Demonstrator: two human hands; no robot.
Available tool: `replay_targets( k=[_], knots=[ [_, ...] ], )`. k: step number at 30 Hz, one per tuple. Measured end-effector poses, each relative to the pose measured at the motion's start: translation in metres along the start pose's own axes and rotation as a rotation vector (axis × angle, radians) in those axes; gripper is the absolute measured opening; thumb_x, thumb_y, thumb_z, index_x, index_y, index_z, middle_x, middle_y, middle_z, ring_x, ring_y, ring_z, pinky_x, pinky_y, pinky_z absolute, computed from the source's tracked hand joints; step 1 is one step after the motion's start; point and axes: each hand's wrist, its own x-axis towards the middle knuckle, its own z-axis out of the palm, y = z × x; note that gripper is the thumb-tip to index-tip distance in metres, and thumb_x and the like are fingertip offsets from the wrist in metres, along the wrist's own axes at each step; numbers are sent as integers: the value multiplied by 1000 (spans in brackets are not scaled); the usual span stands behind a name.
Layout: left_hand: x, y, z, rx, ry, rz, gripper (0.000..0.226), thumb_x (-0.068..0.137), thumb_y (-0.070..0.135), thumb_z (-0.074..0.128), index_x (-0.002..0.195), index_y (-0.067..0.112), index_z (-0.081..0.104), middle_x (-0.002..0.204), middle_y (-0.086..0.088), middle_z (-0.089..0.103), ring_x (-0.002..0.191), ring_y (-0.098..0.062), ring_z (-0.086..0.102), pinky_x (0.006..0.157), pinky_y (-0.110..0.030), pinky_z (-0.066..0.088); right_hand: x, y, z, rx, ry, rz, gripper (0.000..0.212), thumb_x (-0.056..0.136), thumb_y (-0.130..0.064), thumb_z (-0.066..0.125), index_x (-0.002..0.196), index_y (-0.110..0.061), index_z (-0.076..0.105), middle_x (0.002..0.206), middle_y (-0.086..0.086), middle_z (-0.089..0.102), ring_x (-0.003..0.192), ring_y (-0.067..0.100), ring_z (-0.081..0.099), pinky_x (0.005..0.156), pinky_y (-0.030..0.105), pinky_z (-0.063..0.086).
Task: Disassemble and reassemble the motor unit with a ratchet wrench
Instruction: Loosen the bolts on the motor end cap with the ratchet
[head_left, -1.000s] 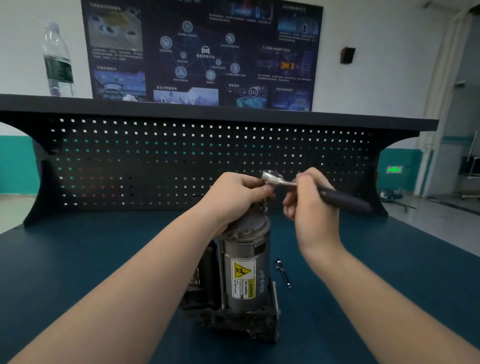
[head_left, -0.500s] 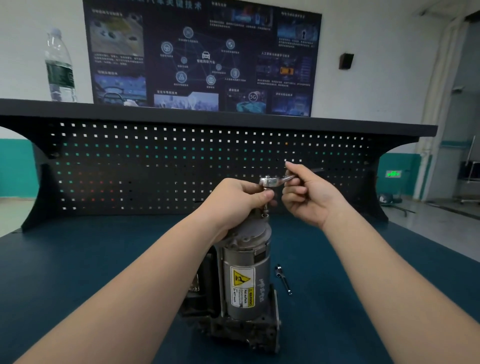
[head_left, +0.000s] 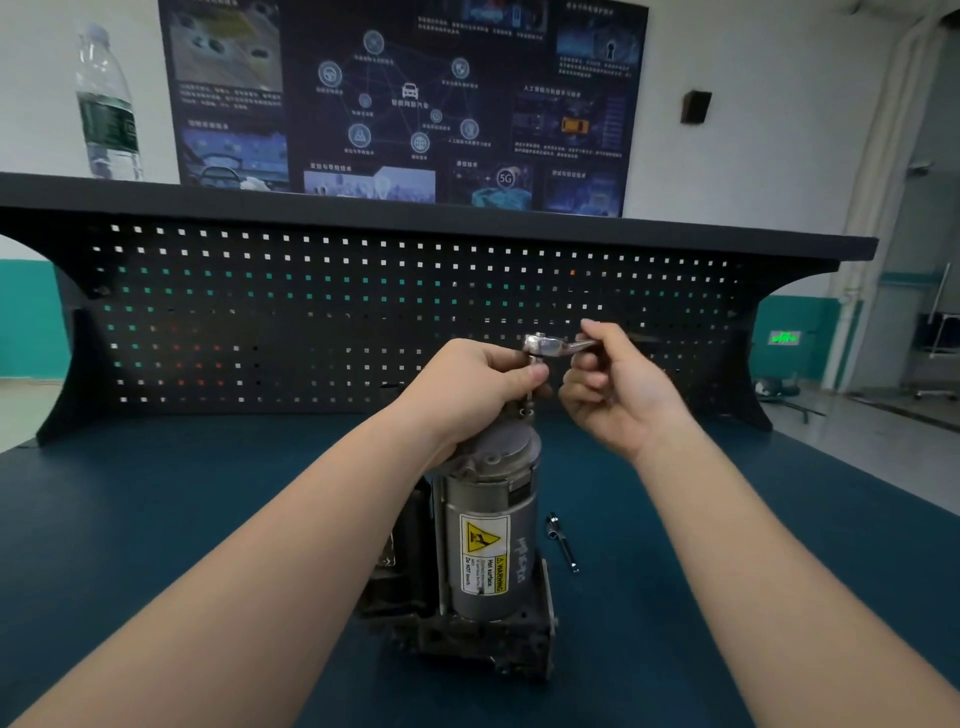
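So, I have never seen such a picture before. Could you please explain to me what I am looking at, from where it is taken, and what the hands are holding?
There is no robot here, only a person. The camera sits on the person's head and looks forward and down, so you see both forearms reaching out.

On the blue table stands a grey motor unit, upright, with a yellow warning sticker. The left hand grips its top and pinches the socket under the wrench head. The right hand holds the ratchet wrench, whose head sits above the top of the motor.

A small metal tool piece lies on the table to the right of the motor. Behind is a black pegboard with a shelf, a water bottle standing on it, and a dark poster on the wall.
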Motion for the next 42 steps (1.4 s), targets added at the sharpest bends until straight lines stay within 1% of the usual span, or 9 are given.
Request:
replay_targets(
  k=[4, 8, 16, 22, 25, 31, 35, 38, 42],
  knots=[
    [1, -2, 1, 34, 42, 14, 13, 91, 24, 65, 83, 24, 75, 79, 8, 74, 70, -2, 64, 69, -17, 52, -23, 27, 4, -68, 79, -439, 29, 93, -14, 56, 65, -19, 48, 46, -3, 42, 37, 9, 34, 38, 20, 27],
    [-1, -1, 1, 71, 6, 51, 13, 93, 26, 62, 94, 23, 75, 56, 17, 66, 47, 8, 57, 47, -8, 40, -54, 46, 7, -640, -15, -969, 24, 90, -29, 59, 68, -27, 48, 57, 3, 55, 49, 15, 51, 48, 25, 41],
    [-2, 3, -10, 349, -28, -5, 19, 81, 25, 75, 98, 18, 76, 81, 9, 71, 73, -3, 64, 69, -21, 48, -49, 19, 16, -723, -13, -811, 33, 97, -17, 54, 68, -6, 45, 46, 0, 53, 37, 10, 47, 40, 20, 38],
    [-1, 0, -6, 386, 11, 15, 4, 83, 28, 74, 81, 25, 76, 73, 12, 69, 72, -1, 63, 61, -18, 46, -66, -5, 28, -572, -136, -1040, 23, 97, -23, 56, 74, -22, 57, 56, -2, 63, 43, 11, 59, 42, 20, 44],
    [0, 1, -5, 412, 33, 36, 17, 86, 31, 70, 70, 28, 69, 67, 12, 67, 66, -2, 63, 57, -19, 45, -62, -16, 26, -573, -230, -958, 12, 91, -34, 64, 81, -28, 65, 75, 8, 70, 64, 22, 71, 55, 27, 56],
    [2, -2, -2, 320, 87, 53, 14, 89, 35, 66, 81, 24, 63, 75, 4, 68, 67, -7, 62, 57, -21, 44, -39, 27, -28, -839, -224, -669, 16, 87, -15, 70, 80, -13, 56, 88, 10, 71, 90, 27, 70, 83, 40, 56],
    [0, 0, -1, 118, 60, 91, 15, 90, 30, 65, 85, 19, 57, 84, -7, 70, 69, -13, 63, 68, -31, 53, -33, 37, -31, -886, -250, -648, 24, 81, -2, 67, 76, -21, 55, 84, 0, 69, 85, 13, 66, 74, 29, 53],
    [0, -1, -2, 82, 75, 115, 14, 91, 28, 64, 84, 17, 57, 90, -13, 70, 72, -16, 62, 71, -32, 54, -31, 36, -20, -782, -276, -629, 22, 79, -5, 70, 73, -20, 55, 84, 13, 68, 84, 17, 66, 73, 33, 55],
    [1, -1, -1, 64, 119, 109, 32, 91, 49, 55, 97, 18, 55, 97, -7, 68, 86, -18, 66, 80, -34, 55, -30, 33, -6, -781, -215, -709, 27, 78, -3, 75, 67, -17, 55, 76, 13, 64, 78, 12, 65, 71, 30, 55]
  ],
)
